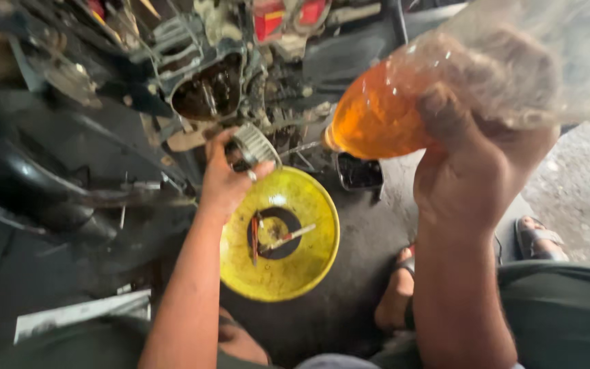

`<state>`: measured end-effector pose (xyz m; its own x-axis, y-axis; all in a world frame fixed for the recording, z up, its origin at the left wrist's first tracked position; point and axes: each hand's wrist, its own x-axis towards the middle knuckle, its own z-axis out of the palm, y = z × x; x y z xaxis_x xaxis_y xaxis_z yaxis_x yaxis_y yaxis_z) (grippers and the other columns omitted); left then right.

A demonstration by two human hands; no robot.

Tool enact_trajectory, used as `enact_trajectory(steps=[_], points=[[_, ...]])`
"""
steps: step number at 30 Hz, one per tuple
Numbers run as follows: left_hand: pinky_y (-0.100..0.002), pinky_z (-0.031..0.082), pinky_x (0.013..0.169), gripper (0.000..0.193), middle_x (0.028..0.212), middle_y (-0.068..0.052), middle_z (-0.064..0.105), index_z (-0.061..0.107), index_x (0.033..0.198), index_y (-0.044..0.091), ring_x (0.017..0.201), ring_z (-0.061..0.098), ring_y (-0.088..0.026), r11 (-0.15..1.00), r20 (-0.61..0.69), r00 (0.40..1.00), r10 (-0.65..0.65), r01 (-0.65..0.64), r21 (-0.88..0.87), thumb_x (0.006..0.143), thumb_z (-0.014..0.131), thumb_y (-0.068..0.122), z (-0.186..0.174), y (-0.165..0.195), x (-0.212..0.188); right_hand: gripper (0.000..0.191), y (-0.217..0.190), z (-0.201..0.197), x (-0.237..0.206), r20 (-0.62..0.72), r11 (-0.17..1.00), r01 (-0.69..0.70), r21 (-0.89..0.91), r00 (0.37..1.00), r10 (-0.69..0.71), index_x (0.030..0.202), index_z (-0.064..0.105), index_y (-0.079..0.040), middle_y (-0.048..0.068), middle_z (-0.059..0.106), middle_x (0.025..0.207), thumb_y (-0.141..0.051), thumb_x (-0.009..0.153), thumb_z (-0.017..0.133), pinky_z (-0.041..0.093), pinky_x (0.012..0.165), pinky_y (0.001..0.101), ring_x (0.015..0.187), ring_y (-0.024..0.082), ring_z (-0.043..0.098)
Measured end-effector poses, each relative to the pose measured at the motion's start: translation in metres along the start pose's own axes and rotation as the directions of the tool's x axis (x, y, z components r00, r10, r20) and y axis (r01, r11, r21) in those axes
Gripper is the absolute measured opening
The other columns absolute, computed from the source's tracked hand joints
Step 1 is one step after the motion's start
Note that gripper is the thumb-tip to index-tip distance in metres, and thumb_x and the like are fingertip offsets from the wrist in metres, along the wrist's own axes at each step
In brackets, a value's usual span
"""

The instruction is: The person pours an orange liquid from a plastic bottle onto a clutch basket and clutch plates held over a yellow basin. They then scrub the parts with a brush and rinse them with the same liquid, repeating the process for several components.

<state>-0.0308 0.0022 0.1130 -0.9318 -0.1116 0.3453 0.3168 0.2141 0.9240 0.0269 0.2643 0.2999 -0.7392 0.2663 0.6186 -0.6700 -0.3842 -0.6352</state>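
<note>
Beneath the opened engine (206, 85), over dark, oil-stained ground, I work with both hands. Largest in my view is the clear plastic bottle (445, 89), crumpled and cloudy at its upper end and holding bright orange liquid toward its neck. Its long axis runs from upper right down to lower left, with the mouth pointing left and slightly down toward the part in my other hand. My right hand (476, 174) wraps the bottle from below, fingers curled tight around its soft wall. Next in size is the round yellow bowl (281, 236), glossy plastic smeared with grime, sitting on the ground just below my left hand; a dark pool lies at its centre with a small red-handled tool and a thin metal rod resting in it. A small black rectangular tray (360, 172) lies just beyond the bowl, under the bottle's mouth. My left hand (227, 181) pinches a ribbed, grey metal cylindrical part (254, 145), holding it above the bowl's far rim, its ridged side turned toward me.
</note>
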Motion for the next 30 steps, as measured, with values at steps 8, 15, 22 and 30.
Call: enact_trajectory(steps=[8,15,22,30], points=[[-0.035,0.06,0.084,0.101,0.14,-0.011,0.046,0.034,0.149,0.026,0.111,0.066,-0.021,0.871,0.082,0.948,-0.306,0.314,-0.379,0.067,0.084,-0.006,0.007,0.011,0.008,0.048,-0.004,0.021,0.004,-0.064,1.0,-0.01,0.006,0.998,0.011,0.131,0.056,0.008,0.016,0.069,0.115,0.013,0.089,0.079,0.057,0.104,0.0371,0.109,0.024,0.07],[-0.047,0.06,0.076,0.092,0.129,-0.009,0.046,0.044,0.143,0.03,0.097,0.067,-0.033,0.877,-0.166,0.902,-0.399,0.428,0.217,0.065,0.091,0.015,0.094,-0.028,-0.005,0.05,0.007,0.017,0.011,-0.124,0.996,-0.075,-0.051,0.99,0.068,0.13,0.058,0.007,0.016,0.071,0.116,0.014,0.083,0.073,0.06,0.099,0.0374,0.107,0.025,0.071],[-0.052,0.056,0.082,0.078,0.125,-0.018,0.054,0.052,0.136,0.018,0.1,0.066,-0.042,0.769,-0.213,0.911,-0.353,0.412,0.489,0.07,0.088,0.038,0.124,-0.115,-0.05,0.044,0.013,-0.023,0.038,-0.132,0.998,-0.063,0.003,0.989,0.063,0.132,0.057,0.007,0.017,0.071,0.12,0.013,0.092,0.073,0.06,0.098,0.0363,0.109,0.026,0.072],[-0.038,0.065,0.064,0.066,0.135,-0.011,0.045,0.042,0.134,0.017,0.089,0.071,-0.028,0.839,-0.096,0.898,-0.428,0.357,-0.41,0.079,0.076,0.005,0.093,-0.114,-0.038,0.048,0.024,-0.034,0.043,-0.086,0.991,-0.132,0.001,0.988,0.131,0.135,0.056,0.009,0.018,0.07,0.12,0.009,0.092,0.078,0.06,0.1,0.0386,0.107,0.027,0.072]])
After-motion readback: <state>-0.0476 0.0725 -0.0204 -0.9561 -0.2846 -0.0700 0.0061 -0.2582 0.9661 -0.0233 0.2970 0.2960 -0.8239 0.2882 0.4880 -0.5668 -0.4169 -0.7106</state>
